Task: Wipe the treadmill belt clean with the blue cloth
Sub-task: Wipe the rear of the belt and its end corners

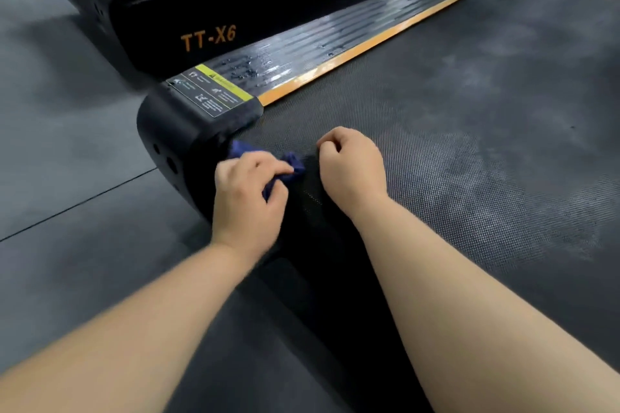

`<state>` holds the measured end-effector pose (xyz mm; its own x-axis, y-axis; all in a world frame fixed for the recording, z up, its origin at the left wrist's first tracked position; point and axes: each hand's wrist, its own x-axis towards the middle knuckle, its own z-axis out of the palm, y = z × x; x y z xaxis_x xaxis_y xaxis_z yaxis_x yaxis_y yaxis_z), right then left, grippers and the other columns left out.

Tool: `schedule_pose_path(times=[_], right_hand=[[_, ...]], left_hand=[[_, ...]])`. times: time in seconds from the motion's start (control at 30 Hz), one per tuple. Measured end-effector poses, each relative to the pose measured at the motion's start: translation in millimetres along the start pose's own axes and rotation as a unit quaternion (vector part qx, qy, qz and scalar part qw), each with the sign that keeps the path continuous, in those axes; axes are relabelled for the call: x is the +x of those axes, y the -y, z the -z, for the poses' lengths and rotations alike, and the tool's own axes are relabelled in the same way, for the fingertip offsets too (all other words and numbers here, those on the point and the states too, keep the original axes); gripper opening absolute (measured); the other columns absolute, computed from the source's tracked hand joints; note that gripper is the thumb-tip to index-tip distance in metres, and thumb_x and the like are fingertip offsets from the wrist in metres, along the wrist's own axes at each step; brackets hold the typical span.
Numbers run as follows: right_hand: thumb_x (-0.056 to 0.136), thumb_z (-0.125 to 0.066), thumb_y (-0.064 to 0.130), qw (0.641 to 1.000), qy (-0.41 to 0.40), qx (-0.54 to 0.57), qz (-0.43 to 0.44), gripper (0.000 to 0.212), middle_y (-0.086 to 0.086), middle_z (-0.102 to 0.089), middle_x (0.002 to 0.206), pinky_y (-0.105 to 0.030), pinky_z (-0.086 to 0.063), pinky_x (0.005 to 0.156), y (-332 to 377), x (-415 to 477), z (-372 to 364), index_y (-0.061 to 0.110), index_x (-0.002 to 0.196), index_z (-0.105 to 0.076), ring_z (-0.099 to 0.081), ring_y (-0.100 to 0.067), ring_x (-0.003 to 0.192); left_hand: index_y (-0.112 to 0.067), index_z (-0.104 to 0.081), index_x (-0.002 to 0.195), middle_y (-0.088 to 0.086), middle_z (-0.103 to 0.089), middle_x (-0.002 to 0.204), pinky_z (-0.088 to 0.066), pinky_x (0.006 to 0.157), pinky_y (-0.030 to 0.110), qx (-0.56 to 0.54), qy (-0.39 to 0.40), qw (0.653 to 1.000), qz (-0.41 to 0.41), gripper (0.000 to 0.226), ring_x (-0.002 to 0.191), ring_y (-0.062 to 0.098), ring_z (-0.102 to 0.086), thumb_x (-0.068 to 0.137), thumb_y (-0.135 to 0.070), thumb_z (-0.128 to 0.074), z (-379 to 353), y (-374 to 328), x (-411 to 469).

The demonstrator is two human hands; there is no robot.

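The dark textured treadmill belt [469,131] fills the right half of the head view and shows pale dusty patches. My left hand [250,198] is closed on a bunched blue cloth [292,164], pressing it on the belt's rear left corner by the end cap. Part of the cloth pokes out beyond my fingers at both sides. My right hand [349,163] rests on the belt just right of the cloth, fingers curled into a loose fist, with nothing in it.
A ribbed black side rail [302,47] with an orange strip [385,40] runs along the belt's left edge. A rounded end cap with a yellow warning label [214,94] sits at its rear. Another black machine marked TT-X6 [208,38] stands to the left on grey floor mats [67,161].
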<state>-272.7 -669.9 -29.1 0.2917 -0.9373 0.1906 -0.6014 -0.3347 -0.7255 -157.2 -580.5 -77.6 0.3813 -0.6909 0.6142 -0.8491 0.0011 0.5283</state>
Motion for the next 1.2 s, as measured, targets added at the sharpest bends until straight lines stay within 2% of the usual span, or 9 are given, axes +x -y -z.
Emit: schedule_pose_path(times=[0.1,0.23,0.33,0.43,0.53,0.8,0.93,1.03,1.2], right_hand=[[0.090,-0.044,0.019,0.997,0.004,-0.066,0.043,0.024,-0.002,-0.060,0.105,-0.033,-0.041,0.085,-1,0,-5,0.015,0.093,-0.067,-0.048,-0.024,0.104],[0.090,-0.043,0.020,0.989,0.005,-0.126,0.079,0.024,-0.003,-0.056,0.110,-0.036,-0.040,0.088,-1,-2,-10,0.013,0.096,-0.065,-0.044,-0.024,0.107],[0.089,-0.043,0.020,0.983,0.012,-0.157,0.095,0.022,-0.002,-0.054,0.111,-0.038,-0.042,0.085,-1,-4,-14,0.014,0.097,-0.062,-0.042,-0.024,0.106],[0.088,-0.043,0.020,0.980,0.012,-0.172,0.097,0.019,0.000,-0.052,0.110,-0.034,-0.040,0.082,-1,-5,-16,0.015,0.097,-0.059,-0.041,-0.022,0.105],[0.088,-0.044,0.021,0.977,0.016,-0.187,0.105,0.016,0.001,-0.052,0.109,-0.035,-0.039,0.082,1,-6,-16,0.015,0.096,-0.057,-0.040,-0.021,0.102],[0.087,-0.043,0.020,0.970,0.014,-0.215,0.113,0.012,0.001,-0.051,0.102,-0.038,-0.040,0.083,4,-4,-21,0.014,0.089,-0.053,-0.034,-0.019,0.094],[0.087,-0.039,0.024,0.942,0.009,-0.241,0.235,0.024,-0.001,-0.059,0.094,-0.036,-0.042,0.075,6,-10,-23,0.012,0.086,-0.060,-0.045,-0.025,0.094],[0.089,-0.046,0.019,0.941,0.025,-0.250,0.228,0.017,-0.001,-0.058,0.098,-0.030,-0.035,0.071,6,-9,-24,0.011,0.090,-0.061,-0.045,-0.024,0.095],[0.089,-0.045,0.021,0.944,0.009,-0.251,0.215,0.018,-0.001,-0.057,0.096,-0.028,-0.032,0.070,7,-9,-25,0.011,0.088,-0.060,-0.044,-0.023,0.092]], left_hand=[[-0.016,-0.071,0.085,0.004,-0.059,0.106,-0.031,0.095,0.022,-0.054,-0.108,0.987,0.103,0.019,0.096,0.023,-0.053,0.082,-0.026,-0.055,-17,-14,-10],[-0.010,-0.068,0.084,0.014,-0.055,0.115,-0.044,0.095,0.041,-0.167,-0.297,0.881,0.329,0.029,0.105,0.027,-0.057,0.079,-0.037,-0.064,-40,-24,16],[-0.006,-0.061,0.104,0.013,-0.052,0.119,-0.040,0.088,0.012,-0.207,-0.322,0.840,0.384,0.026,0.105,0.022,-0.053,0.084,-0.023,-0.065,-38,-22,5],[-0.017,-0.052,0.123,0.001,-0.055,0.117,-0.039,0.066,0.008,-0.289,-0.319,0.696,0.575,0.036,0.094,0.017,-0.057,0.090,-0.027,-0.060,-36,5,-2],[-0.015,-0.058,0.117,0.009,-0.064,0.113,-0.053,0.085,0.035,-0.361,-0.281,0.595,0.661,0.033,0.099,0.029,-0.062,0.088,-0.032,-0.054,-36,20,3],[-0.024,-0.057,0.090,0.000,-0.059,0.081,-0.048,0.071,0.031,-0.358,-0.114,0.663,0.648,0.020,0.075,0.020,-0.056,0.094,-0.031,-0.039,-35,15,-18],[-0.015,-0.060,0.089,0.004,-0.062,0.078,-0.045,0.061,0.027,-0.353,-0.104,0.697,0.615,0.017,0.068,0.018,-0.054,0.093,-0.026,-0.047,-27,13,-30],[-0.016,-0.060,0.100,0.009,-0.065,0.100,-0.052,0.086,0.041,-0.357,-0.178,0.632,0.664,0.024,0.089,0.031,-0.060,0.087,-0.031,-0.046,-26,54,-1],[-0.023,-0.056,0.122,0.004,-0.060,0.121,-0.046,0.096,0.048,-0.452,-0.092,0.520,0.719,0.055,0.106,0.033,-0.056,0.080,-0.054,-0.036,-42,47,6]])
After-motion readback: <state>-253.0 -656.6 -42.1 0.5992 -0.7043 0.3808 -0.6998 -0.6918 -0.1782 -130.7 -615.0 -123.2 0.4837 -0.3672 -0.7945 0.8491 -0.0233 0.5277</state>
